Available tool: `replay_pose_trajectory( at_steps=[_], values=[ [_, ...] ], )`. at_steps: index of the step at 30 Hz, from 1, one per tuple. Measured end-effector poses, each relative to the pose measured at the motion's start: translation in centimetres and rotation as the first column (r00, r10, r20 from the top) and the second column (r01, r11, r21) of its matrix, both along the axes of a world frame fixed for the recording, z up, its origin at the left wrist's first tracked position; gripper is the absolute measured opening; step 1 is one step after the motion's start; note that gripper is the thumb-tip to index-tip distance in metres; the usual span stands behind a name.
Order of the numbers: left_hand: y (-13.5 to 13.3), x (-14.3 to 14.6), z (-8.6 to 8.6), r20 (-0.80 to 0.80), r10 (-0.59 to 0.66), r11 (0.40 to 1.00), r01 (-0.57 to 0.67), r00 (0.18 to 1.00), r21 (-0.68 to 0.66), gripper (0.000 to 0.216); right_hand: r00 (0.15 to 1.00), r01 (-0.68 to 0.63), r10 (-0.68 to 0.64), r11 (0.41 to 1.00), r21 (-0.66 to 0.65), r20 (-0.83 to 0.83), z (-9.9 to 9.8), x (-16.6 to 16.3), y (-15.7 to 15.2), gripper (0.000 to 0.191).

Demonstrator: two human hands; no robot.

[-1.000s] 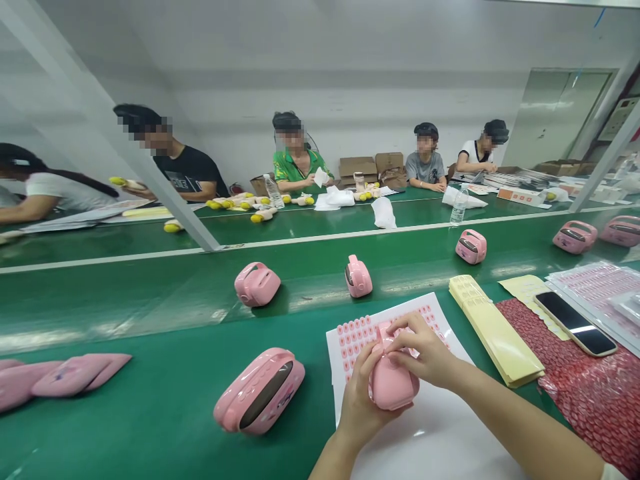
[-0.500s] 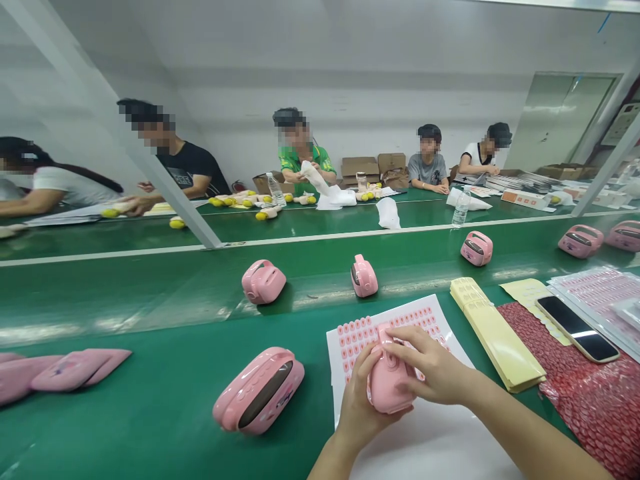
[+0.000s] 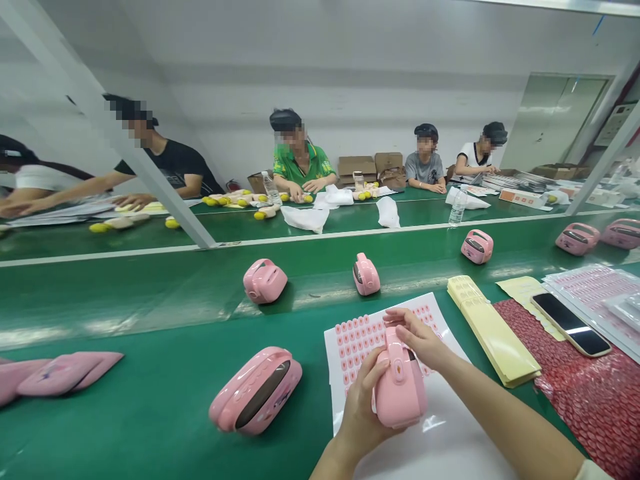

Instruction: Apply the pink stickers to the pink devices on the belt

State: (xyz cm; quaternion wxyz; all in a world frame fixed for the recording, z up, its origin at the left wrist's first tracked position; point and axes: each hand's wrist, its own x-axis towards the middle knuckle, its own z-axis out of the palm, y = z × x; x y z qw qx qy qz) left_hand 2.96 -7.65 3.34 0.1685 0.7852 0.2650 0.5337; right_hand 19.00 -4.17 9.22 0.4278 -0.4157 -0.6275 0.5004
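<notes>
My left hand (image 3: 364, 400) is wrapped around the side of a pink portable speaker (image 3: 400, 393), held tilted with its end turned up toward me. A small oval sticker (image 3: 399, 371) with a reddish mark sits on the handle's end. Beside the top of the handle is my right hand (image 3: 417, 337), its fingers stretched out; whether the thumb touches the handle is unclear. Under both hands lies a white sheet of pink oval stickers (image 3: 357, 337), partly covered. Another pink speaker (image 3: 257, 393) rests on the green table to the left.
Several pink speakers (image 3: 367, 275) stand along the green belt (image 3: 315, 293). At right are yellow folded sheets (image 3: 493, 333), a phone (image 3: 570, 325), red bubble wrap (image 3: 595, 393) and more sticker sheets (image 3: 595, 293). Pink padded pieces (image 3: 65, 375) lie at left. Several co-workers sit across.
My right hand has lifted off the speaker's end, its fingers extending past the handle. The speaker has turned slightly, showing the oval sticker. Across the belt, a person in green has put down a white bag.
</notes>
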Motion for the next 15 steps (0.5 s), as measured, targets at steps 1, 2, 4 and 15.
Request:
replay_pose_trajectory(
  at_steps=[1, 2, 4, 15],
  values=[
    [-0.2, -0.1, 0.0, 0.057, -0.031, 0.997, 0.035, 0.998, -0.07, 0.087, 0.998, -0.056, 0.055, 0.997, -0.054, -0.007, -0.4, 0.4, 0.4, 0.04],
    [-0.3, -0.1, -0.1, 0.135, -0.067, 0.984, 0.088, 0.988, -0.154, 0.088, 0.992, -0.126, 0.126, 0.985, -0.115, -0.004, -0.7, 0.8, 0.6, 0.037],
    [-0.4, 0.0, -0.5, 0.301, -0.115, 0.916, 0.219, 0.947, -0.336, 0.097, 0.98, -0.187, 0.199, 0.951, -0.245, 0.021, -0.7, 1.7, 0.9, 0.033],
    [1.2, 2.5, -5.7, -0.426, 0.031, 0.905, -0.207, 0.904, -0.372, 0.051, 0.583, 0.54, -0.575, 0.802, 0.254, 0.575, 7.0, 6.8, 11.1, 0.012]
  ],
)
